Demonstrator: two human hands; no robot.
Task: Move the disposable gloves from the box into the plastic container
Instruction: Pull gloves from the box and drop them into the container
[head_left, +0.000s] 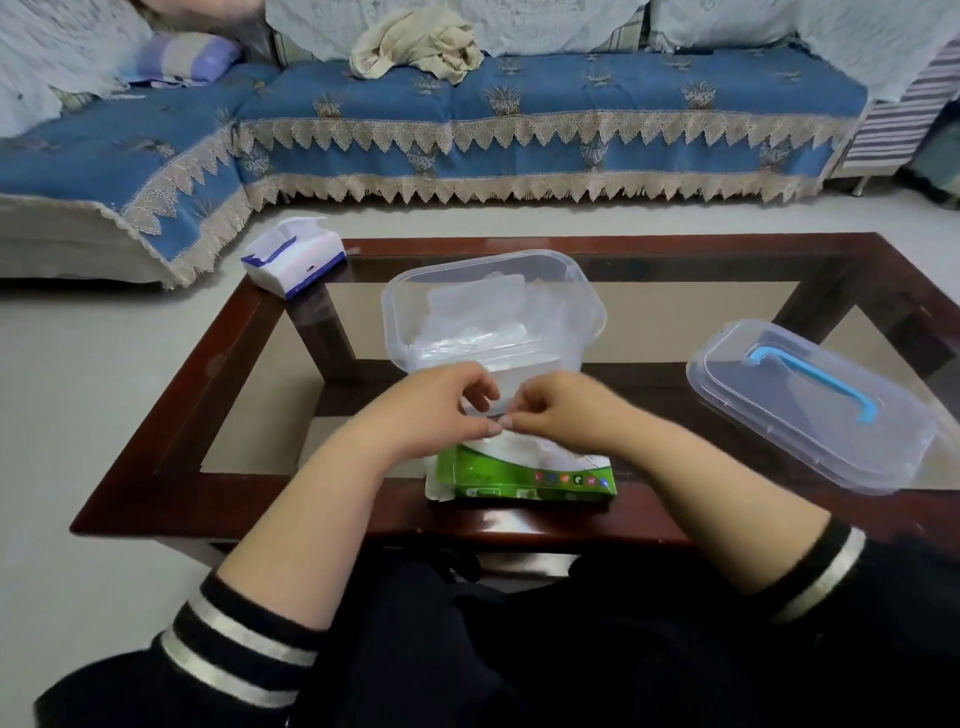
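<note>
Single head-worn wide-angle view, looking forward and steeply down from close above the hands onto the glass coffee table (171, 415); sofa (519, 104) across the far background.

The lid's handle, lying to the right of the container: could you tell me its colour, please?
Light blue, on the clear lid; the handle shows in the head view.

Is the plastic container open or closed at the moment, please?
Open: the plastic container has no lid on; its lid lies apart on the table.

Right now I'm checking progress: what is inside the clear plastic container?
The plastic container holds a pile of clear disposable gloves. Their count is unclear, and both hands hide its near lower wall.
</note>
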